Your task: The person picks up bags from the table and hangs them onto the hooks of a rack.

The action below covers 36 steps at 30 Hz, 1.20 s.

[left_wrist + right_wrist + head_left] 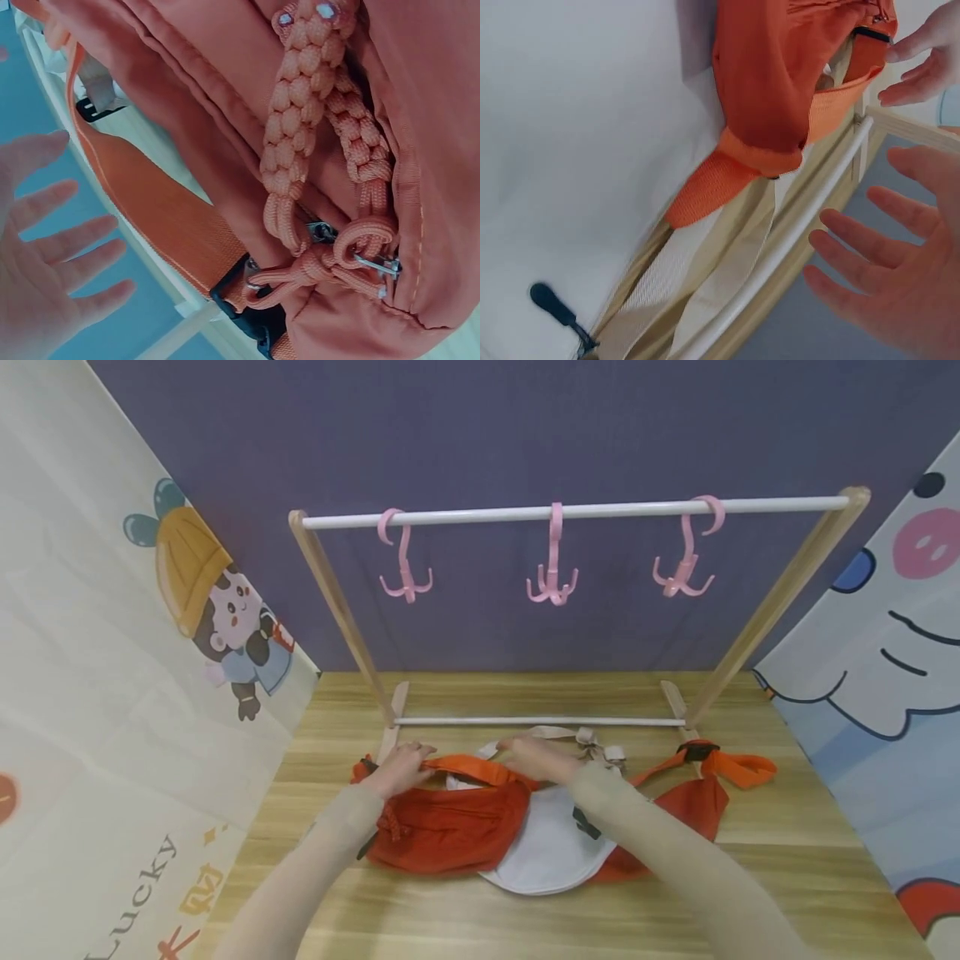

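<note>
A red waist bag (457, 827) with an orange strap (472, 767) lies at the left of the pile. Beside its strap's left part is my left hand (405, 767), fingers spread and holding nothing in the left wrist view (64, 247). My right hand (542, 760) hovers by the strap's right end; the right wrist view shows its fingers (862, 255) apart and empty. Partly under the red bag is a white bag (551, 852) with a pale strap (720, 292). A second red bag (686, 810) lies at the right, partly behind my right forearm.
Behind the bags stands a rack with wooden legs and a white top bar (480, 516). From it hang three pink hooks: left (406, 568), middle (552, 568) and right (684, 568). A lower white bar (540, 722) runs close behind the bags, near both hands.
</note>
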Tool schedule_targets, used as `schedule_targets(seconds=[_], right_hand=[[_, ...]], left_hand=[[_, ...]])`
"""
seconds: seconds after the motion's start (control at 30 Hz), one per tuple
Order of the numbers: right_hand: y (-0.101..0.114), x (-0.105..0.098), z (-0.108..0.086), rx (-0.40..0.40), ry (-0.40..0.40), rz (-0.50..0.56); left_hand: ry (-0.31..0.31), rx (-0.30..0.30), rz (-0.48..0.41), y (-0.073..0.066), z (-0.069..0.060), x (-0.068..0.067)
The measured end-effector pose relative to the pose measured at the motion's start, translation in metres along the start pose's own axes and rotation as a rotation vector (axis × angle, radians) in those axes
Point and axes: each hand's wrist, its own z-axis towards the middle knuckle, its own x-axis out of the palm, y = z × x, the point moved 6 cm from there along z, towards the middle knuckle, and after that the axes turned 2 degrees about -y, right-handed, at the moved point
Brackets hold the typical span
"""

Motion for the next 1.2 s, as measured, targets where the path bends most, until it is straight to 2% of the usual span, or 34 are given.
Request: schedule_targets(seconds=[0.3,0.43,0.73,0.87,0.93,0.97,1.03,1.07,1.13,1.17,1.2], right_hand=[[0.010,0.019,0.015,-0.011,-0.003,0.036],[0.009,0.028,0.019,0.023,0.008,0.043],[0.007,0.041,0.024,0.048,0.007,-0.049],[0.006,0.047,0.026,0.051,0.004,-0.061],[0.006,0.050,0.028,0.057,0.006,-0.073],[0.006,0.051,0.028,0.062,0.006,-0.076],[0.006,0.053,0.029,0.078,0.012,-0.088],[0.006,0.054,0.030,0.088,0.017,-0.094],[0.006,0.055,0.030,0.110,0.026,-0.102],[0.006,0.056,0.031,0.120,0.030,-0.107],[0.005,0.057,0.031,0.130,0.034,-0.110]], left_hand=[[0.006,-0.003,0.017,0.005,0.002,0.006],[0.007,-0.006,0.022,0.006,0.004,0.011],[-0.035,0.018,0.041,0.010,0.009,0.017],[-0.031,0.017,0.049,0.013,0.011,0.022],[-0.021,0.012,0.032,0.022,0.016,0.030],[-0.030,0.028,0.046,0.027,0.018,0.034],[-0.096,0.102,0.063,0.056,0.033,0.062],[-0.098,0.107,0.053,0.070,0.040,0.075],[-0.184,0.174,0.095,0.099,0.053,0.102],[-0.196,0.173,0.111,0.101,0.051,0.102],[-0.178,0.143,0.090,0.105,0.053,0.105]])
